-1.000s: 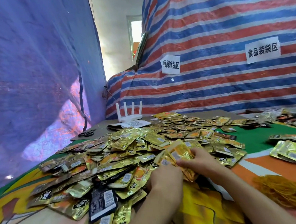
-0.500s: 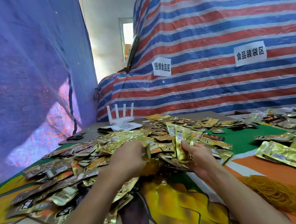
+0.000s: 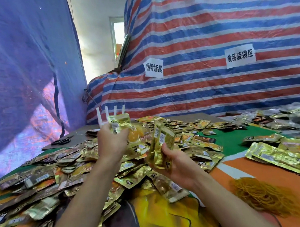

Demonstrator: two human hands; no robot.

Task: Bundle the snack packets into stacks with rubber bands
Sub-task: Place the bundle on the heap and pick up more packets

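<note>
A big heap of gold snack packets (image 3: 63, 169) covers the table in front of me. My left hand (image 3: 111, 142) is raised above the heap and grips a gold packet (image 3: 119, 123) held upright. My right hand (image 3: 176, 164) holds a small stack of gold packets (image 3: 162, 141) on edge, just right of the left hand. A pile of orange-brown rubber bands (image 3: 263, 194) lies on the cloth at the lower right, clear of both hands.
Finished gold bundles (image 3: 278, 156) lie at the right. More packets (image 3: 274, 119) are spread at the far right. A white router (image 3: 105, 115) and black scissors (image 3: 62, 140) sit at the back left. Striped tarpaulin (image 3: 213, 52) walls the back, blue tarpaulin (image 3: 13, 71) the left.
My left hand has come up out of the heap with a packet in its fingers. My right hand has kept its stack and stayed near the middle.
</note>
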